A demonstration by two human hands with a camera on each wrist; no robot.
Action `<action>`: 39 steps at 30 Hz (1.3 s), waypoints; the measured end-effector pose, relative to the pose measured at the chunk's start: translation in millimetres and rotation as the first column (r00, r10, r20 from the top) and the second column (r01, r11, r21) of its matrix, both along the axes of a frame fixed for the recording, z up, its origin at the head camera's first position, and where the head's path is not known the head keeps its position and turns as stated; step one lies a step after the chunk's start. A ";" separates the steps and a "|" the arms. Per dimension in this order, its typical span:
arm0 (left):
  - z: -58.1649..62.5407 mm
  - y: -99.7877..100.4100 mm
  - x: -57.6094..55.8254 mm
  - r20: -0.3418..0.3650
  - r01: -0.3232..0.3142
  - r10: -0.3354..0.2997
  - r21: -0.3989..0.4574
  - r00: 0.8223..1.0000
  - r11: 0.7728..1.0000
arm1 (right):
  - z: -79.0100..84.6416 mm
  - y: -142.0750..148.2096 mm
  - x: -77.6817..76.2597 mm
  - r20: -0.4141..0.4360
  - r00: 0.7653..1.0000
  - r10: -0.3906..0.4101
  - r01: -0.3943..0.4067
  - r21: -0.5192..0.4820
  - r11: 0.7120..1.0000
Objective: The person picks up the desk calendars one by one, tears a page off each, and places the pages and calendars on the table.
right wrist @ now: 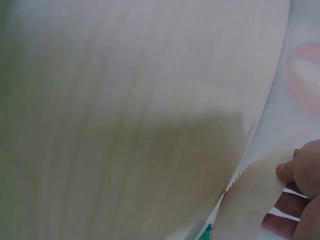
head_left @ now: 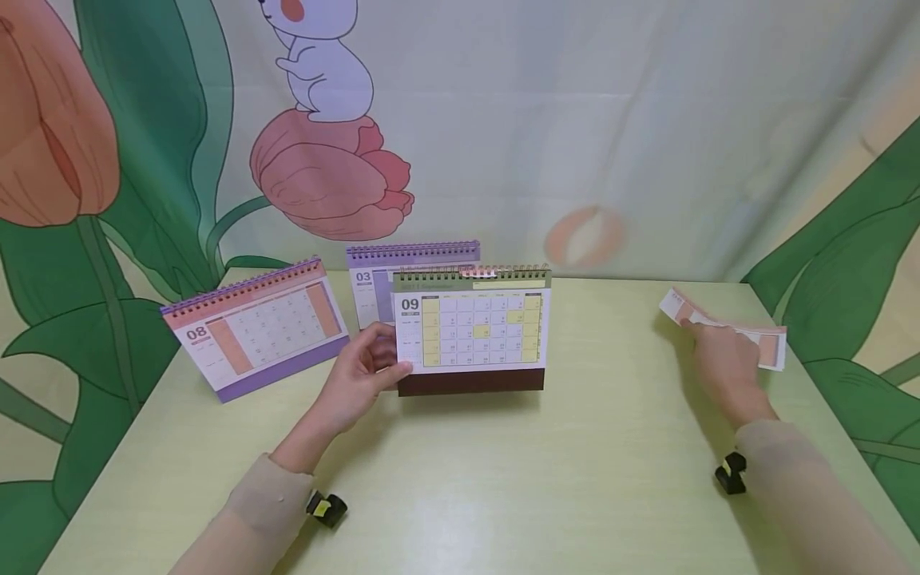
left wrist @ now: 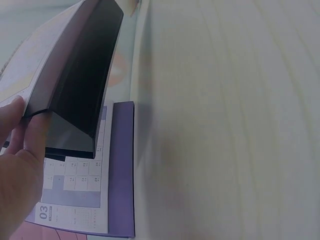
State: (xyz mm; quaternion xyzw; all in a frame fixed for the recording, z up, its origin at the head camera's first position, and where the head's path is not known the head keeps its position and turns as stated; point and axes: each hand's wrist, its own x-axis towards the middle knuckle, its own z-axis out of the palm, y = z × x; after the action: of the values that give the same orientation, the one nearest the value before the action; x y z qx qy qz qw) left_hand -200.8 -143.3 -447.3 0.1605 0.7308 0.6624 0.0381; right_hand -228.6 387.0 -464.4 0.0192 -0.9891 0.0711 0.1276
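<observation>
Calendar (head_left: 470,329) with green header, metal spiral and dark-brown card base, head view: held over the pale wood-grain table (head_left: 460,471), left hand (head_left: 359,375) pinching its left edge. Right hand (head_left: 726,359), well apart, grips a pink-and-white paper sheet (head_left: 771,349). Left wrist: hollow folded base; probably light, stiff, best held by the card. Right wrist: thin sheet, likely floppy, tearable; pinch broadly.

Head view bright, evenly lit, mostly sharp; small print on my 09 calendar (head_left: 467,327) too fine to read. Pale glare on table (head_left: 446,519) near bottom of frame. Soft shadows under calendar, beside my left hand (head_left: 362,375) and right hand (head_left: 726,361). Both wrist views dimmer, greyish, hazy. Right wrist: broad brown shadow, table edge bowed. Left wrist: calendar's underside nearly black.
</observation>
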 end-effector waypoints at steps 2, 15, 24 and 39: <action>-0.6 0.5 -0.6 0.003 0.001 -0.001 0.000 1.000 1.000 | -1.1 -0.8 0.0 0.014 1.000 0.000 0.000 -0.009 1.000; -3.2 4.3 -2.0 -0.016 0.014 -0.014 0.014 1.000 1.000 | -9.2 -0.2 -1.9 0.133 0.991 0.016 -0.013 -0.026 1.000; -2.0 6.0 -2.5 -0.007 0.006 -0.005 0.003 1.000 1.000 | -3.1 -1.4 -1.3 0.156 0.986 0.054 -0.051 -0.026 0.998; -3.4 25.5 -13.6 -0.040 0.047 -0.045 0.037 0.998 0.998 | 9.8 -19.7 9.6 0.117 0.989 0.095 -0.088 -0.063 0.994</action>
State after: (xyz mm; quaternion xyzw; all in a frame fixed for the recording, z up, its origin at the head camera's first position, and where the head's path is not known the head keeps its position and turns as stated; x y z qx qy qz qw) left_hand -214.4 -117.8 -450.8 0.1907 0.7150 0.6717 0.0361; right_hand -219.0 367.3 -454.6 0.0565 -0.9906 0.1066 0.0652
